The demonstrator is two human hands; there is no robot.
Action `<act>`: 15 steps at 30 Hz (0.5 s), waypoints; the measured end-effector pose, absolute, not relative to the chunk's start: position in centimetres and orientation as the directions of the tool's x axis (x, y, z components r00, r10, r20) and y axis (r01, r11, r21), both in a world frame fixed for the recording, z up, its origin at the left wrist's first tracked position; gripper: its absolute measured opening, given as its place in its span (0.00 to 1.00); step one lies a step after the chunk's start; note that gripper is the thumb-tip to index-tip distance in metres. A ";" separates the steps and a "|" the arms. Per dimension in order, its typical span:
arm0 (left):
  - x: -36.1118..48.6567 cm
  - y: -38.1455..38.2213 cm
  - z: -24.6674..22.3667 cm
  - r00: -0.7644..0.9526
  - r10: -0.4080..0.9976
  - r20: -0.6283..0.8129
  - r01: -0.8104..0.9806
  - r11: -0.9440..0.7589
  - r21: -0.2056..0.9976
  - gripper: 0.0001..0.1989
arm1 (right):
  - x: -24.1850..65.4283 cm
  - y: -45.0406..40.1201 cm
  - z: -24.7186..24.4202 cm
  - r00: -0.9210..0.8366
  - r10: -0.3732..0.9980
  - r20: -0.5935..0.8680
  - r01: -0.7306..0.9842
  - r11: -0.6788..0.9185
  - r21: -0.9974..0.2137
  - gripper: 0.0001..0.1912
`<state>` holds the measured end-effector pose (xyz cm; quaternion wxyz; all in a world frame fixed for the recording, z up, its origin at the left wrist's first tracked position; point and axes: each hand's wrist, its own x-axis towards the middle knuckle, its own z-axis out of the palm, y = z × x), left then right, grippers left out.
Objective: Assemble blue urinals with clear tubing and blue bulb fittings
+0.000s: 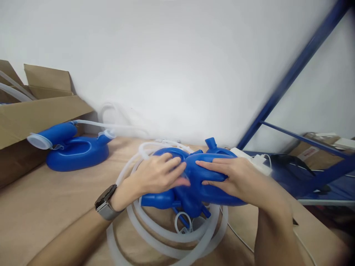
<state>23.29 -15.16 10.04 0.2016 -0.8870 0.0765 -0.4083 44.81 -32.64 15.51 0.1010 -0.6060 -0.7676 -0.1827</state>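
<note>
both hands [162,174] [240,178] at blue bottles [206,192] above looped translucent hose [203,240]

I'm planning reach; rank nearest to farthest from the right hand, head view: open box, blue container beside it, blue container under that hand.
1. Touched blue container: under the right hand.
2. Separate blue container: left side.
3. Open box: far left.

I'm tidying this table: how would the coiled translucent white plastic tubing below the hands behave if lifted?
The translucent white plastic tubing is probably flexible yet springy, since its loops look wide and smooth. It may snag, as parts disappear behind the blue plastic bottles. It could uncoil when raised, since the overlapping loops show no visible tie.
</note>
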 end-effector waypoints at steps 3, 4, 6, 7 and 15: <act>23.4 -15.6 10.0 0.636 -0.267 0.724 0.004 -0.937 -0.349 0.16 | 45.1 -32.3 15.8 -0.217 0.932 0.292 0.976 0.206 0.067 0.21; 23.5 -15.7 10.1 0.641 -0.235 0.731 -0.007 -0.954 -0.300 0.16 | 45.1 -32.2 15.9 -0.203 0.936 0.286 0.979 0.192 0.065 0.22; 23.5 -15.9 10.2 0.672 -0.127 0.729 -0.015 -0.987 -0.157 0.15 | 45.1 -32.2 15.9 -0.182 0.940 0.287 0.983 0.165 0.082 0.24; 23.5 -16.0 10.3 0.695 -0.050 0.717 -0.005 -0.998 -0.066 0.15 | 45.0 -32.3 15.8 -0.173 0.941 0.292 0.983 0.150 0.102 0.25; 23.3 -16.3 10.9 0.830 0.301 0.469 0.073 -0.893 0.444 0.11 | 44.1 -33.0 15.5 -0.178 0.940 0.290 0.960 0.101 0.262 0.25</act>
